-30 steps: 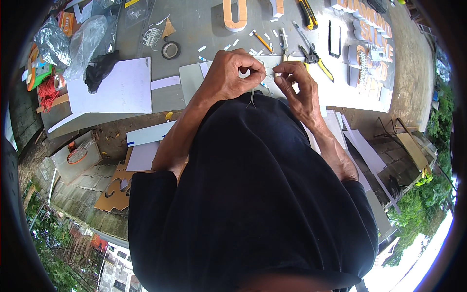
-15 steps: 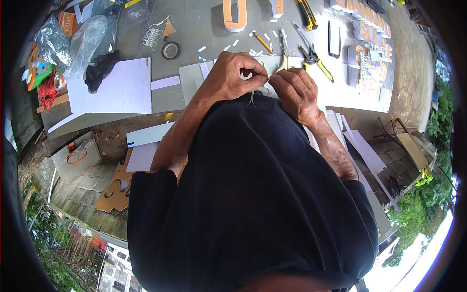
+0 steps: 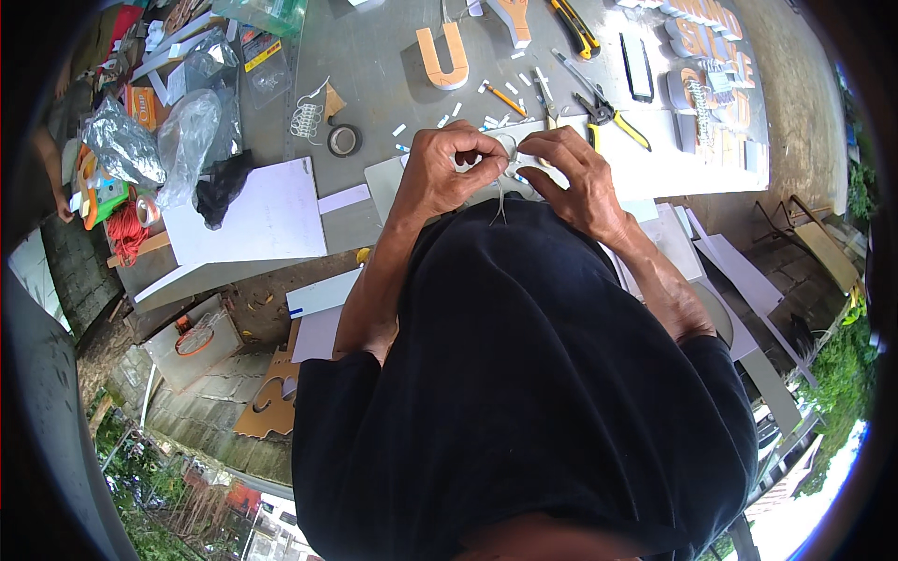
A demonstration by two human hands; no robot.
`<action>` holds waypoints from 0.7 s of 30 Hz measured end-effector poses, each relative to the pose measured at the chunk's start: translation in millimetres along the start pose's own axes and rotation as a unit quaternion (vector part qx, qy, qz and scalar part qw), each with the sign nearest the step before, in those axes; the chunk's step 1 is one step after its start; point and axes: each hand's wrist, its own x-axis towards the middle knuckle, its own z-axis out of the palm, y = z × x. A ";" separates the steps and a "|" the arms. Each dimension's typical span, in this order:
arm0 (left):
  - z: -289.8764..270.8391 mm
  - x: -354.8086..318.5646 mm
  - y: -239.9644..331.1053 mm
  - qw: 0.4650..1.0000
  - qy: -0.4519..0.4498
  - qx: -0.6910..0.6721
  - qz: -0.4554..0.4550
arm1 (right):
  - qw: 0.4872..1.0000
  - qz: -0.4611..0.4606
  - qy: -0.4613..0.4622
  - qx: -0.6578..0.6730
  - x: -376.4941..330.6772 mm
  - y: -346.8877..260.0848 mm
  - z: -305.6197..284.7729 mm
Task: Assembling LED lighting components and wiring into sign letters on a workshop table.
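Note:
My left hand (image 3: 451,170) is closed in a pinch on a thin pale wire (image 3: 500,204), whose forked ends hang down in front of my dark shirt. A loop of it curves above the fingertips. Just to the right, my right hand (image 3: 578,179) has its thumb and fingers apart, close to the wire with nothing visibly gripped. Beyond the hands lie scissors (image 3: 545,98), partly hidden, and yellow-and-black wire strippers (image 3: 617,123). A pencil (image 3: 506,100) rests among small white strips (image 3: 490,122). Further off stands a U-shaped letter (image 3: 443,70) with a wire running from it.
Plastic bags (image 3: 190,140) and red cord (image 3: 126,232) clutter the left. A tape roll (image 3: 344,140) sits near a white panel (image 3: 253,210). Cutter knife (image 3: 575,30), phone (image 3: 637,70) and rows of block letters (image 3: 706,42) are at the right. Another person's hand (image 3: 64,206) shows far left.
My right hand has opened its fingers and drawn slightly away from the left, which keeps its pinch on the wire. The whole view has shifted and turned slightly.

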 end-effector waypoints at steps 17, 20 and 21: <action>6.6 -0.7 1.0 1.000 0.007 -0.007 0.025 | 0.782 0.375 -0.080 0.492 -2.0 -11.9 1.6; 3.3 -1.5 0.3 0.999 -0.010 -0.042 -0.023 | 0.953 0.218 -0.042 0.207 -2.8 -11.5 1.7; 2.4 -1.6 -0.8 0.999 -0.009 -0.042 -0.023 | 0.994 0.088 0.009 0.067 -4.3 -8.9 3.4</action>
